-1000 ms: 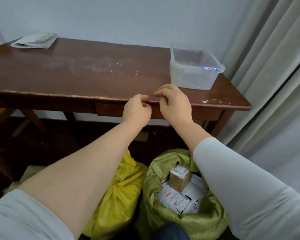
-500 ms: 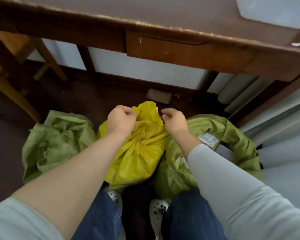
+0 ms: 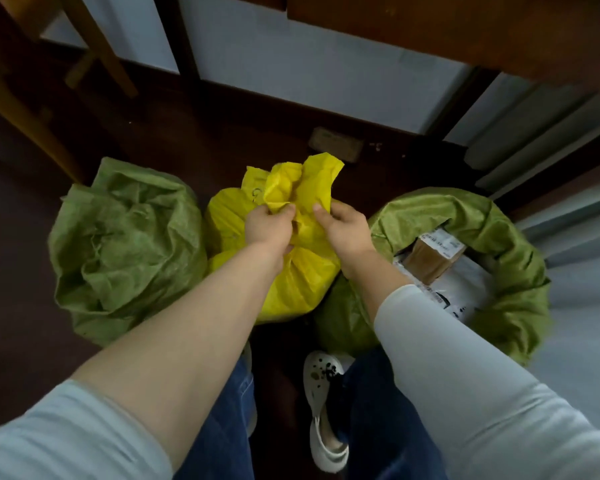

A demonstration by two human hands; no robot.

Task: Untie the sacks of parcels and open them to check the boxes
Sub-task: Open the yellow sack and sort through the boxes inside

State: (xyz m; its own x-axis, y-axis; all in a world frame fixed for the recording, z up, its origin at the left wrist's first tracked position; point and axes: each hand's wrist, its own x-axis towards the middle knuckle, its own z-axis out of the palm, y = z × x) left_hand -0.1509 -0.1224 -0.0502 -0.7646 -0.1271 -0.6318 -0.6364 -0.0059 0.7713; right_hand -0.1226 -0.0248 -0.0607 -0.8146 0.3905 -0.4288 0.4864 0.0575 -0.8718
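On floor, both hands' fingers (image 3: 286, 211) pinch upright yellow sack (image 3: 302, 271) neck, pointing up.

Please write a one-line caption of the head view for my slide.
Both hands, left and right, grip the knotted top of the yellow sack, between a closed green sack and an open one showing parcels.

A bright yellow sack (image 3: 291, 265) sits between two olive-green woven sacks, left (image 3: 125, 247) and right (image 3: 513, 271). The right one shows a tan box (image 3: 430, 258) and white parcels (image 3: 465, 289). Near: blue jeans (image 3: 388, 427), a black-speckled white clog (image 3: 323, 410), pale grey sleeves (image 3: 465, 375). The floor (image 3: 194, 133) is dark reddish-brown.
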